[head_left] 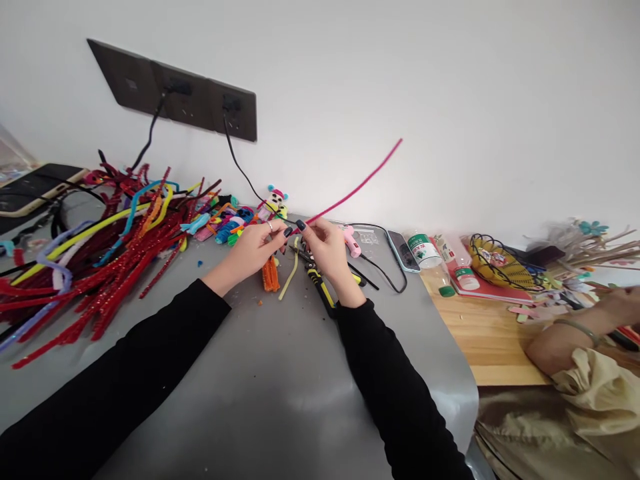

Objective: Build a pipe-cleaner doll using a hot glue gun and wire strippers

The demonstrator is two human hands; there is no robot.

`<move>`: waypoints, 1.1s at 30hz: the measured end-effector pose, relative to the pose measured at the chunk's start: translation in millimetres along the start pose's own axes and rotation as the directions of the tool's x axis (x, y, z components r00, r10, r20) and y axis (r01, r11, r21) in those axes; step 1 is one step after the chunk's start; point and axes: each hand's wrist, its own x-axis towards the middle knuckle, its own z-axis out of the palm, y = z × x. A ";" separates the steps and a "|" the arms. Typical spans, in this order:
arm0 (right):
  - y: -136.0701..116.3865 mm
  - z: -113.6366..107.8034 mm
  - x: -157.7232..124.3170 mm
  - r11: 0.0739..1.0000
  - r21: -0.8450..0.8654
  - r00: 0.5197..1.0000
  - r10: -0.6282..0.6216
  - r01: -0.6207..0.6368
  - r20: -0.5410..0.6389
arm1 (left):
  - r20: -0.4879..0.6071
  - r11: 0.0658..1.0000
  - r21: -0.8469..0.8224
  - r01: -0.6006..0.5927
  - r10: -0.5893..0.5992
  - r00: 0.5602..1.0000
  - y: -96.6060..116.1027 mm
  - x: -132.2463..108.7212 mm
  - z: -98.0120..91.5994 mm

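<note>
A long magenta pipe cleaner (361,185) rises to the upper right from between my two hands. My right hand (327,252) pinches it near its lower end. Close by on the left, my left hand (255,250) has thumb and fingers closed at the same end; the piece between them is mostly hidden. Beneath the hands lie orange pipe cleaner pieces (271,275), a pale yellow strip (289,277) and pliers with black and yellow handles (321,290). Small colorful pipe cleaner figures (274,200) sit just behind my left hand.
A big heap of mostly red pipe cleaners (115,267) covers the left side. Back right are a pink glue gun (352,241), a phone (403,251), bottles (423,250) and a yellow basket (500,267). Another person's arm (565,340) rests at the right. Cords run to wall sockets (200,100).
</note>
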 end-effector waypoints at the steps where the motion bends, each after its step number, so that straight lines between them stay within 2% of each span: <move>1: -0.1 -1.2 0.2 1.000 -0.004 1.000 0.009 -0.009 0.020 | 0.038 1.000 0.005 -0.005 0.005 0.999 0.5 0.2 -0.4; 4: -1.1 -1.9 0.4 0.999 -0.018 0.997 0.031 -0.030 0.066 | 0.116 1.000 0.016 -0.019 0.017 0.993 0.4 1.4 -1.5; 9: -2.2 -0.4 0.5 1.000 -0.024 0.997 0.002 0.000 0.080 | 0.147 0.999 0.017 -0.045 0.042 0.988 -3.0 2.2 -4.0; 12: -1.6 0.4 0.7 0.997 0.055 0.997 0.041 -0.045 0.057 | 0.058 1.000 -0.027 -0.005 0.007 0.998 -5.3 1.7 -3.3; 15: -0.7 4.1 0.7 0.984 0.156 0.996 0.087 -0.090 0.022 | -0.072 0.980 -0.182 0.081 -0.095 0.993 -8.0 2.2 0.3; 18: 0.0 10.6 0.1 0.966 0.236 0.994 0.113 -0.105 -0.017 | -0.094 0.964 -0.250 0.094 -0.121 0.988 -11.0 2.7 5.1; 22: -0.4 16.8 -1.2 0.953 0.286 0.993 0.114 -0.102 -0.025 | -0.093 0.984 -0.175 0.031 -0.048 0.995 -11.8 1.2 9.6; 29: -1.8 17.1 -1.5 0.956 0.259 0.988 0.151 -0.140 -0.023 | -0.132 0.989 -0.140 0.036 -0.054 0.990 -2.2 0.5 8.8; 33: -0.1 16.3 -2.0 0.958 0.248 0.988 0.153 -0.145 -0.012 | -0.116 0.999 -0.050 0.003 -0.008 0.993 0.5 1.9 6.7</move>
